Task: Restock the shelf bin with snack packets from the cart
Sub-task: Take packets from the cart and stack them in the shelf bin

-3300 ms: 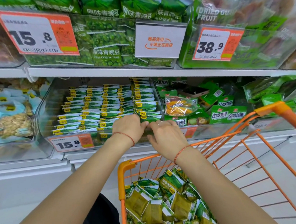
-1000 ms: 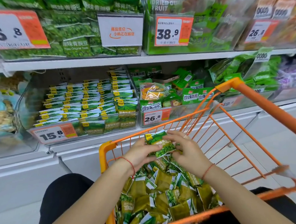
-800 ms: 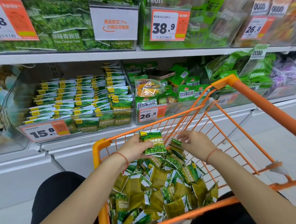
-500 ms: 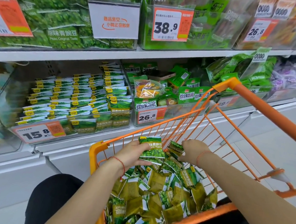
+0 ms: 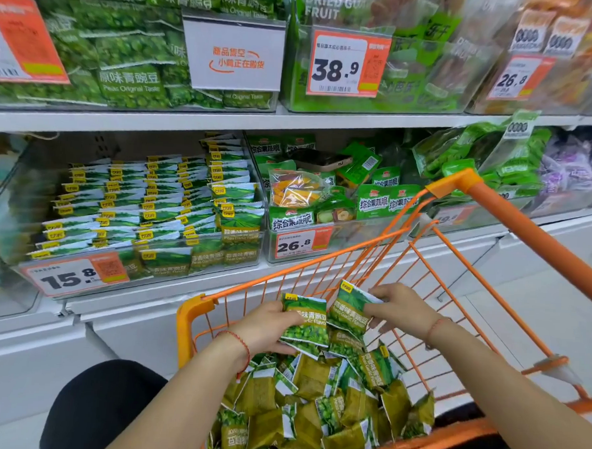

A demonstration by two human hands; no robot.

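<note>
My left hand (image 5: 265, 327) grips a green pea snack packet (image 5: 306, 324) above the orange cart (image 5: 514, 222). My right hand (image 5: 398, 307) pinches a second green packet (image 5: 350, 309) right beside the first, their edges overlapping. Below both hands lies a heap of loose green and olive packets (image 5: 319, 404) in the cart basket. The clear shelf bin (image 5: 151, 213) with the 15.8 price tag (image 5: 76, 274) stands on the lower shelf to the upper left, holding several rows of the same packets standing upright.
A neighbouring bin (image 5: 300, 245) tagged 26.8 holds mixed fruit-and-vegetable crisp bags and a phone-like object (image 5: 320, 160). The upper shelf (image 5: 293, 119) carries larger pea bags and dried fruit. The cart's wire front (image 5: 319, 270) stands between my hands and the shelf. Grey floor lies to the right.
My right hand has lifted a second packet out of the heap and brought it up against the one in my left hand. Earlier, both hands were at the shelf bin.
</note>
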